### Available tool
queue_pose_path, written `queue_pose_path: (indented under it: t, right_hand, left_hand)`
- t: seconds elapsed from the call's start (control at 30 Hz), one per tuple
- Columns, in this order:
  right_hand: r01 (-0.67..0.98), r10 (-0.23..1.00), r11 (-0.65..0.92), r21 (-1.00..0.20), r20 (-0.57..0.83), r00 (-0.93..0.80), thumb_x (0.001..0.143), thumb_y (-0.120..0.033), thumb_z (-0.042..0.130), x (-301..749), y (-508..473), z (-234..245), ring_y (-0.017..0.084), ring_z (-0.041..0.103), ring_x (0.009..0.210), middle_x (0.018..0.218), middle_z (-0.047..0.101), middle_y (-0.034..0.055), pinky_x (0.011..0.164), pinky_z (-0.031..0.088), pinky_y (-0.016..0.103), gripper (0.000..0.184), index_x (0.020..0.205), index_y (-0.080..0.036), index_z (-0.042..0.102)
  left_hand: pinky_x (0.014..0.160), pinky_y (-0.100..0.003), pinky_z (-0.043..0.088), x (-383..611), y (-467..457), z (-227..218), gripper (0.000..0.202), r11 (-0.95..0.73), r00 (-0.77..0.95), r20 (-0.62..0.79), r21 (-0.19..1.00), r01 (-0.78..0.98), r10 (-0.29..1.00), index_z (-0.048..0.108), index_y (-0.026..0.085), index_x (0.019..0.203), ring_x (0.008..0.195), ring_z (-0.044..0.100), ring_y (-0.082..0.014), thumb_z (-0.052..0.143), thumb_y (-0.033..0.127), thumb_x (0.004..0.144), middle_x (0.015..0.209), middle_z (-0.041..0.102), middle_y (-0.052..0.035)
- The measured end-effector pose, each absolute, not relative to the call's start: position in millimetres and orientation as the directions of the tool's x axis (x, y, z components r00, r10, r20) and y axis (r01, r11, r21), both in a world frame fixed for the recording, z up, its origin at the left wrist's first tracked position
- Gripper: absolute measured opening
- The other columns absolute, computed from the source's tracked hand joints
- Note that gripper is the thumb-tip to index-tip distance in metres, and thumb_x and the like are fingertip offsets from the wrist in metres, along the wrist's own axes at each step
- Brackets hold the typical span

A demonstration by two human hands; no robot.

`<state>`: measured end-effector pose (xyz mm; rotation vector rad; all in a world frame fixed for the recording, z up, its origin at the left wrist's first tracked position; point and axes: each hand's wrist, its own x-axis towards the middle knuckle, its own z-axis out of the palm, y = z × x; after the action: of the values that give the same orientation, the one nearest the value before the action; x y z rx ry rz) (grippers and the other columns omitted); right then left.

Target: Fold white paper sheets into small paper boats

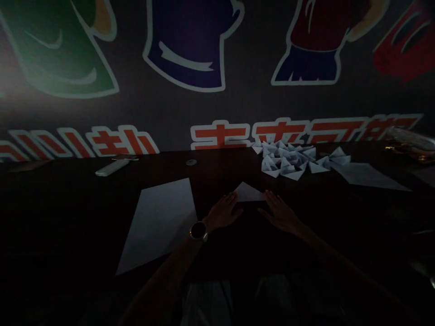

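Note:
The scene is very dark. A small folded white paper [249,193] with a pointed top lies on the dark table in front of me. My left hand [223,211], with a watch on its wrist, lies flat with fingers stretched onto the paper's left edge. My right hand [280,213] lies flat too, fingers stretched toward the paper's right edge. Neither hand grips anything.
A flat white sheet [158,222] lies to the left of my hands. A pile of several folded paper boats [292,159] sits at the back right beside another sheet [365,175]. A pale remote-like bar [111,167] and a small round thing [191,162] lie near the wall.

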<state>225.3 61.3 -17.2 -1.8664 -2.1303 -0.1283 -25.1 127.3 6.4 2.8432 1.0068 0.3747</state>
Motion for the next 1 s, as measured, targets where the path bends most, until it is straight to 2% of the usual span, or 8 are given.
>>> queue_pose_path:
  t: [0.23, 0.37, 0.47, 0.53, 0.6, 0.73, 0.83, 1.0]
  right_hand:
    - [0.992, 0.943, 0.071, -0.102, 0.330, -0.034, 0.083, -0.067, 0.027, 224, 60, -26, 0.028, 0.022, 0.135, 0.144, 0.031, 0.0203, 0.110, 0.018, 0.047, 0.083, 0.137, -0.004, 0.034]
    - [1.000, 0.925, 0.016, -0.024, 0.381, -0.006, 0.089, -0.056, 0.026, 221, 63, -18, 0.029, 0.038, 0.128, 0.134, 0.046, 0.0211, 0.105, 0.024, 0.048, 0.067, 0.127, -0.006, 0.049]
    - [0.999, 0.922, -0.002, 0.048, 0.386, -0.017, 0.092, -0.045, 0.030, 221, 71, -4, 0.028, 0.057, 0.106, 0.116, 0.061, 0.0181, 0.092, 0.037, 0.044, 0.048, 0.105, -0.013, 0.064]
    - [0.996, 0.926, 0.016, 0.085, 0.373, -0.047, 0.092, -0.042, 0.035, 224, 76, 5, 0.026, 0.062, 0.092, 0.100, 0.067, 0.0160, 0.083, 0.042, 0.039, 0.043, 0.090, -0.015, 0.067]
    - [0.996, 0.924, 0.044, 0.080, 0.376, -0.071, 0.091, -0.043, 0.037, 229, 81, 10, 0.025, 0.062, 0.086, 0.090, 0.067, 0.0136, 0.078, 0.042, 0.037, 0.041, 0.084, -0.016, 0.067]
    - [0.995, 0.903, 0.080, -0.060, 0.428, -0.047, 0.088, -0.049, 0.042, 242, 89, 7, 0.023, 0.060, 0.085, 0.087, 0.064, 0.0093, 0.076, 0.043, 0.035, 0.038, 0.080, -0.018, 0.064]
    - [0.972, 0.889, 0.111, -0.208, 0.457, -0.004, 0.081, -0.053, 0.050, 252, 96, -3, 0.023, 0.059, 0.086, 0.088, 0.063, 0.0073, 0.075, 0.044, 0.035, 0.035, 0.077, -0.020, 0.061]
    - [0.826, 0.910, 0.206, -0.525, 0.413, 0.035, 0.072, -0.052, 0.058, 260, 99, -7, 0.021, 0.059, 0.077, 0.076, 0.064, 0.0036, 0.072, 0.045, 0.034, 0.031, 0.071, -0.021, 0.059]
  left_hand:
    - [0.111, -0.037, 0.016, -55, 118, 11, 0.060, -0.735, 0.717, 0.165, 0.145, 0.662, 0.678, 0.027, 0.011, 0.140, 0.137, 0.019, -0.0195, 0.022, 0.049, 0.094, 0.148, 0.022, -0.0119]
    - [0.111, -0.041, 0.015, -48, 113, 18, 0.051, -0.703, 0.676, 0.219, 0.081, 0.706, 0.704, 0.037, 0.013, 0.135, 0.134, 0.028, -0.0212, 0.027, 0.042, 0.095, 0.144, 0.034, -0.0119]
    - [0.109, -0.042, 0.018, -34, 117, 27, 0.037, -0.644, 0.625, 0.192, 0.051, 0.763, 0.757, 0.054, 0.015, 0.120, 0.123, 0.044, -0.0233, 0.035, 0.033, 0.094, 0.131, 0.051, -0.0118]
    - [0.102, -0.042, 0.029, -23, 123, 32, 0.028, -0.603, 0.592, 0.147, 0.047, 0.796, 0.793, 0.064, 0.014, 0.102, 0.108, 0.056, -0.0247, 0.041, 0.026, 0.092, 0.112, 0.062, -0.0121]
    - [0.091, -0.040, 0.039, -13, 129, 33, 0.024, -0.575, 0.565, 0.132, 0.050, 0.817, 0.814, 0.067, 0.013, 0.090, 0.096, 0.060, -0.0259, 0.043, 0.021, 0.090, 0.098, 0.066, -0.0133]
    - [0.075, -0.034, 0.045, -8, 131, 29, 0.024, -0.524, 0.510, 0.147, 0.075, 0.848, 0.847, 0.065, 0.013, 0.091, 0.093, 0.060, -0.0256, 0.041, 0.016, 0.090, 0.097, 0.063, -0.0140]
    - [0.080, -0.034, 0.044, -15, 130, 26, 0.018, -0.503, 0.479, 0.193, 0.109, 0.857, 0.857, 0.060, 0.016, 0.096, 0.099, 0.056, -0.0233, 0.044, 0.022, 0.090, 0.104, 0.060, -0.0107]
    - [0.087, -0.033, 0.039, -25, 134, 24, 0.014, -0.442, 0.389, 0.212, 0.370, 0.817, 0.897, 0.053, 0.020, 0.098, 0.102, 0.053, -0.0203, 0.053, 0.024, 0.085, 0.106, 0.059, -0.0052]
